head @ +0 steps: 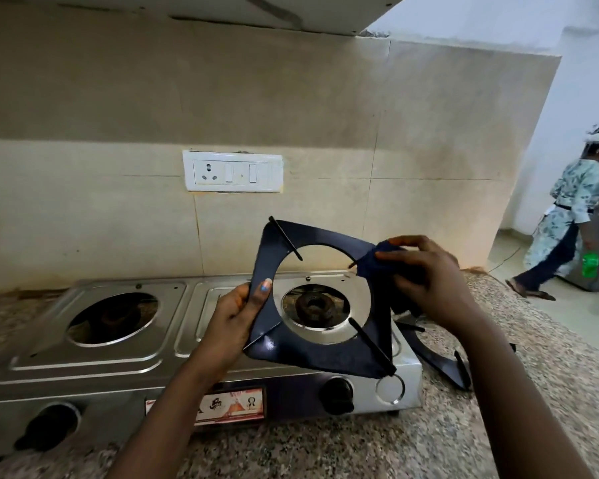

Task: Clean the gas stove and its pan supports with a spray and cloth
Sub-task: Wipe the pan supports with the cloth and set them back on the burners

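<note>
A flat, dark square pan support [312, 305] with a round opening is held tilted above the steel stove's [125, 361] right burner [313, 305]. The left hand [236, 316] grips its left edge; the right hand [426, 274] pinches a dark blue cloth [377, 259] against its far right corner. A second support [443, 357] lies on the speckled granite surface [498, 409] beside the stove's right end, below beige wall tiles [118, 209].
</note>
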